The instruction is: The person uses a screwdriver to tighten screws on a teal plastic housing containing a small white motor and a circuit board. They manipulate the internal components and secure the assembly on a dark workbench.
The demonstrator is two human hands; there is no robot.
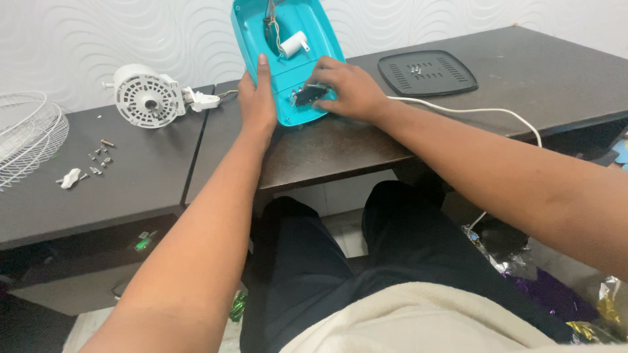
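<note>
Both forearms extend to the teal fan base housing (288, 59), which stands tilted on the table (314, 147). Left hand (257, 98) clasps its left edge. Right hand (347, 88) pinches the black switch block (306, 97) at its lower end.

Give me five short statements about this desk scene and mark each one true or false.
1. The left hand grips the edge of the turquoise plastic fan base shell. True.
2. The right hand rests on the flat black vented plastic cover. False: it is inside the turquoise shell, on a small dark switch part; the cover lies apart, further right.
3. The white round fan motor housing sits on the left desk section. True.
4. Loose small metal screws lie inside the turquoise shell. False: they lie on the left desk surface, near a white plastic knob.
5. A white power cord runs across the dark desk under the right forearm. True.
</note>
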